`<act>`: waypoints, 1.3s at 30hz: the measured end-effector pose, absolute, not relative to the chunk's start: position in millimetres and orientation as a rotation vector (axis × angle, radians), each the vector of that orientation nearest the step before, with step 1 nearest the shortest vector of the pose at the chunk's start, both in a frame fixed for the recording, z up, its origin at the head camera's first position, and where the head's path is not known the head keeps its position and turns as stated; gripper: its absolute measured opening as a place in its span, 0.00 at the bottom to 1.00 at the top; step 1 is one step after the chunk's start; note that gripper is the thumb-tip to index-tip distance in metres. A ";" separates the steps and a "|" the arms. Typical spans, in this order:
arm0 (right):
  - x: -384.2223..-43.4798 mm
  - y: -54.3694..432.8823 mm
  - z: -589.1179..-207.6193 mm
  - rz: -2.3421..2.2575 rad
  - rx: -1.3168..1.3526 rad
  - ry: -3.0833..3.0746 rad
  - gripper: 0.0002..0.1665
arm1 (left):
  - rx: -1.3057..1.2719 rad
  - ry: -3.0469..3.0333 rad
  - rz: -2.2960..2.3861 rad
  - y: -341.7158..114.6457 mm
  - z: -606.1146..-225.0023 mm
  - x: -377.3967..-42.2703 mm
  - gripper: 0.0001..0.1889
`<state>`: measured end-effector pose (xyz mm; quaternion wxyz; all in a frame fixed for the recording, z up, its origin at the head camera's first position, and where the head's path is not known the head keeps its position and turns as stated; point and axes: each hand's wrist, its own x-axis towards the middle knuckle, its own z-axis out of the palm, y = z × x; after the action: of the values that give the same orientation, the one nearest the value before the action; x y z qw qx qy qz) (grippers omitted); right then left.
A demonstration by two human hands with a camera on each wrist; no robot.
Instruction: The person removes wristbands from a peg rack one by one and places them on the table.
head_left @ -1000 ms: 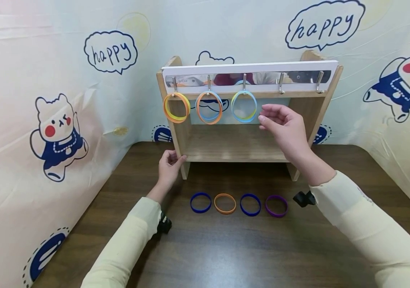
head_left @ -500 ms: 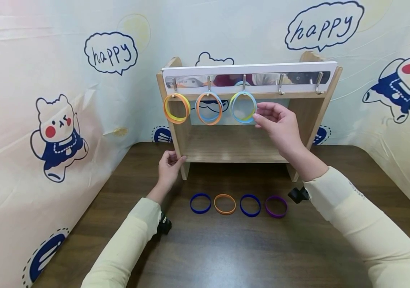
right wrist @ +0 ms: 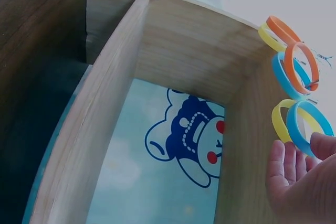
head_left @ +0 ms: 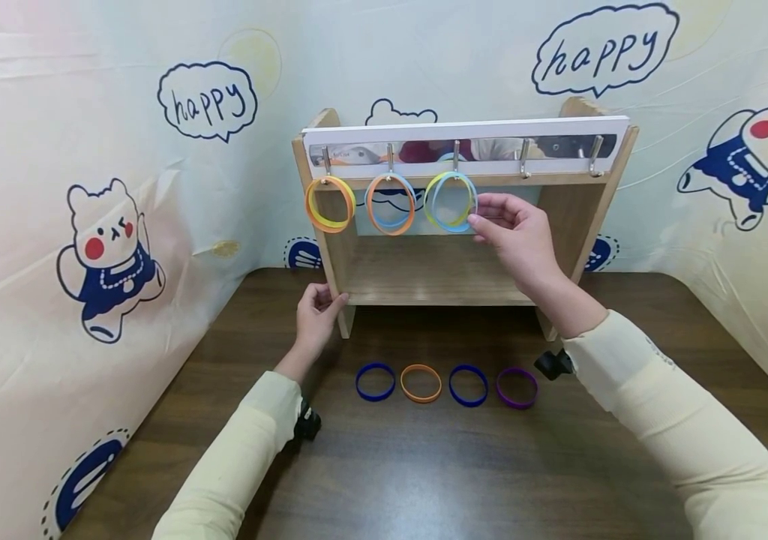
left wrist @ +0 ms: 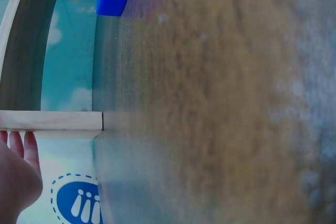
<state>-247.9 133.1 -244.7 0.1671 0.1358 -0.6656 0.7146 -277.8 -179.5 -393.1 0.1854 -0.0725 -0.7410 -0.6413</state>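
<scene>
In the head view my right hand pinches the right edge of a light blue wristband between thumb and fingers. That band hangs on the third hook, together with a yellow wristband. My left hand grips the left side panel of the wooden rack, thumb in front and fingers behind it. Orange and yellow wristbands share the first hook. An orange wristband hangs with a light blue one on the second.
Two bare hooks are at the rack's right end. On the dark tabletop lies a row of wristbands: a blue one, an orange one, another blue one and a purple one. A printed cloth surrounds the table.
My right hand has moved left to the third hook's wristbands and taken hold of the light blue one. The pair has shifted slightly left and spread apart. My left hand has stayed on the rack.
</scene>
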 end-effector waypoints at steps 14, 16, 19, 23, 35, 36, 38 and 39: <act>-244.5 138.2 -243.4 2.046 0.365 -1.835 0.16 | -0.204 -2.090 -1.793 -180.0 -392.6 -278.4 0.15; -243.9 139.4 -243.3 2.044 0.356 -1.830 0.16 | -0.204 -2.092 -1.788 -179.9 -392.0 -277.9 0.15; -242.7 140.9 -242.6 2.039 0.347 -1.827 0.17 | -0.198 -2.101 -1.779 -179.7 -391.9 -277.9 0.15; -240.8 142.2 -241.4 2.041 0.343 -1.808 0.18 | -0.192 -2.108 -1.785 -180.9 -395.6 -282.1 0.15; -236.9 140.7 -234.5 2.094 0.319 -1.703 0.16 | -0.176 -2.055 -1.805 -186.8 -419.4 -302.4 0.18; -236.6 140.3 -234.0 2.097 0.318 -1.698 0.16 | -0.174 -2.055 -1.804 -186.6 -419.6 -301.9 0.17; -236.1 139.7 -232.9 2.110 0.317 -1.684 0.16 | -0.167 -2.057 -1.802 -186.5 -419.3 -300.8 0.17; -235.7 139.3 -232.3 2.115 0.316 -1.677 0.17 | -0.166 -2.055 -1.804 -186.5 -419.3 -300.5 0.17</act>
<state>-235.7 139.3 -232.3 0.2102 0.1136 -0.6033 0.7608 -300.5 -186.5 -419.3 0.1997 -0.0594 -0.7351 -0.6451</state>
